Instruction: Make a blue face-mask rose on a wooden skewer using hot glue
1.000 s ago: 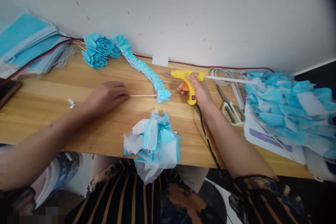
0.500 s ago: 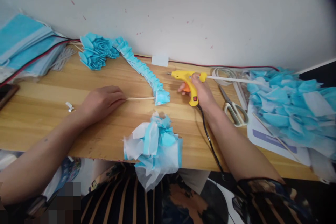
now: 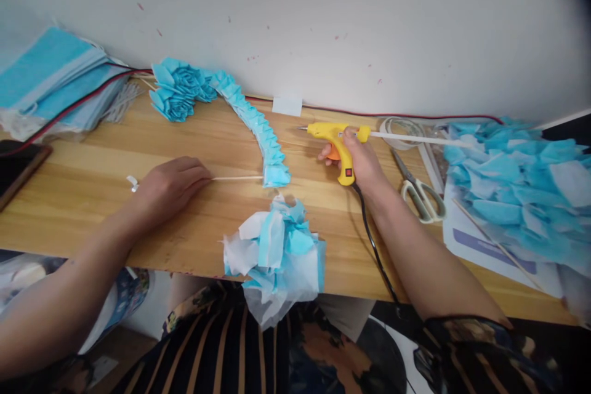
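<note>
My left hand (image 3: 168, 186) rests on the wooden table (image 3: 92, 197) and pinches a thin wooden stick (image 3: 237, 178). The stick's far end is stuck into the end of a long pleated blue strip (image 3: 258, 132) that curves back towards the wall. My right hand (image 3: 362, 163) grips the handle of a yellow glue gun (image 3: 335, 138), its nozzle pointing left and a white glue stick jutting out behind. A clump of blue and white tissue scraps (image 3: 274, 258) lies at the table's near edge between my arms.
Blue paper roses (image 3: 178, 89) lie by the wall. A stack of blue sheets (image 3: 50, 83) sits at far left, beside a dark phone (image 3: 16, 166). Scissors (image 3: 420, 191), a tape roll (image 3: 394, 132) and a heap of cut blue pieces (image 3: 517, 184) are on the right.
My left hand has slid the stick and the strip's end slightly left and nearer. The right hand keeps the glue gun in about the same place.
</note>
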The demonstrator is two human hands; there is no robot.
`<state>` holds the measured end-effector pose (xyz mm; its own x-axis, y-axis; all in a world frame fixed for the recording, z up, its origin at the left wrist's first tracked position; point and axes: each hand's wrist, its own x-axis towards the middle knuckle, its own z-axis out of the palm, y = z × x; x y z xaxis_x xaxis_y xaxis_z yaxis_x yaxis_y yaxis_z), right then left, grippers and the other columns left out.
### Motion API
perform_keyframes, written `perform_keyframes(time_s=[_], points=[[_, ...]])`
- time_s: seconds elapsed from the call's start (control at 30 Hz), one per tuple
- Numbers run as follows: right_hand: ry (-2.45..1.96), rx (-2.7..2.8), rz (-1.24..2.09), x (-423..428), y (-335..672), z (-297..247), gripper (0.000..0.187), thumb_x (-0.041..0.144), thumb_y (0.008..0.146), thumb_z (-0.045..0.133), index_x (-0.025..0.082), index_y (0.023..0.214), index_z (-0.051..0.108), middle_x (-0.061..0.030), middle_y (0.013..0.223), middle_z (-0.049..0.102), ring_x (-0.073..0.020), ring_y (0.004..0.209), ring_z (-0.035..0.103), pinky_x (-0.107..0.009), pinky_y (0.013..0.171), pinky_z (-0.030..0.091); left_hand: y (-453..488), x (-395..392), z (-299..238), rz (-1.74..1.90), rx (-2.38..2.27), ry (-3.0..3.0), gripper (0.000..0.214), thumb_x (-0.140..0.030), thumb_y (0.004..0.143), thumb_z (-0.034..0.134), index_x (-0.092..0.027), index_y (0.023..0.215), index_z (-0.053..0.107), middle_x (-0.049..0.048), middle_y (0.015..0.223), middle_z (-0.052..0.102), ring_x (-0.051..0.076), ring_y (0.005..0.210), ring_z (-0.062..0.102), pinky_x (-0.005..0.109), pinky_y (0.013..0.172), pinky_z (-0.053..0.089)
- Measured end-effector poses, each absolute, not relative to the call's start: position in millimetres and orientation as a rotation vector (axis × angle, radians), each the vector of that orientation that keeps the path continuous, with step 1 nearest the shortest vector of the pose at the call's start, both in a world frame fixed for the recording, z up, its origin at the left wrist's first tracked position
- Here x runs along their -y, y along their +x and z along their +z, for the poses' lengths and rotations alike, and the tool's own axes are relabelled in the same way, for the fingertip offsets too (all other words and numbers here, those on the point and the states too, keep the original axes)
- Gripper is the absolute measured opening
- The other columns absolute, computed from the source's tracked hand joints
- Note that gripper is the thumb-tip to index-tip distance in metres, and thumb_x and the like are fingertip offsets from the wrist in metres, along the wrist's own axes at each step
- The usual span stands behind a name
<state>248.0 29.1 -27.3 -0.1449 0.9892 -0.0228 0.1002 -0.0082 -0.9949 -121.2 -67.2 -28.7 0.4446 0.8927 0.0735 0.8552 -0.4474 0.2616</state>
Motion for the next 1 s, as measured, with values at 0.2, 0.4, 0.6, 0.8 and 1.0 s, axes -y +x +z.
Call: perform_keyframes(time_s=[0.2,0.4,0.6,0.8,1.0], points=[[-1.251,1.346,1.293,-28,246,-24,0.07,0.088,0.079,0.058,0.019,0.079,0.07,-0.0066,0.065,0.073,-0.0179,0.061,0.07,-0.027,0.053,0.055,-123,69,-39,0.416,-1.614,2.498,0.038,-0.031,0.108,0.033,-0.018,0.111,0.069,0.0084,0.098,0.07,0.022,0.087,0.065,0.032,0.077,0.05],[-1.187,1.351,1.305,-29,248,-29,0.071,0.089,0.078,0.058,0.019,0.081,0.071,-0.0064,0.066,0.073,-0.0165,0.057,0.068,-0.027,0.054,0.055,-122,69,-41,0.407,-1.614,2.553,0.041,-0.032,0.109,0.032,-0.017,0.12,0.069,0.0096,0.102,0.071,0.023,0.087,0.067,0.033,0.075,0.051],[-1.185,1.352,1.306,-31,249,-32,0.071,0.088,0.08,0.056,0.019,0.083,0.07,-0.007,0.068,0.073,-0.0183,0.061,0.07,-0.029,0.054,0.055,-120,67,-45,0.452,-1.694,2.536,0.037,-0.037,0.107,0.037,-0.021,0.113,0.069,0.0077,0.098,0.072,0.023,0.084,0.068,0.031,0.072,0.048],[-1.163,1.354,1.325,-31,248,-32,0.068,0.086,0.079,0.06,0.019,0.082,0.069,-0.0062,0.067,0.072,-0.0178,0.063,0.07,-0.028,0.055,0.055,-122,65,-45,0.56,-1.588,2.503,0.036,-0.041,0.109,0.041,-0.02,0.107,0.071,0.0066,0.098,0.073,0.021,0.086,0.068,0.03,0.075,0.048],[-1.146,1.403,1.336,-28,249,-29,0.068,0.087,0.078,0.061,0.02,0.077,0.068,-0.0067,0.069,0.073,-0.0183,0.065,0.071,-0.028,0.059,0.058,-126,66,-45,0.651,-1.439,2.504,0.034,-0.041,0.109,0.044,-0.02,0.101,0.07,0.0049,0.093,0.071,0.02,0.084,0.066,0.031,0.075,0.049]])
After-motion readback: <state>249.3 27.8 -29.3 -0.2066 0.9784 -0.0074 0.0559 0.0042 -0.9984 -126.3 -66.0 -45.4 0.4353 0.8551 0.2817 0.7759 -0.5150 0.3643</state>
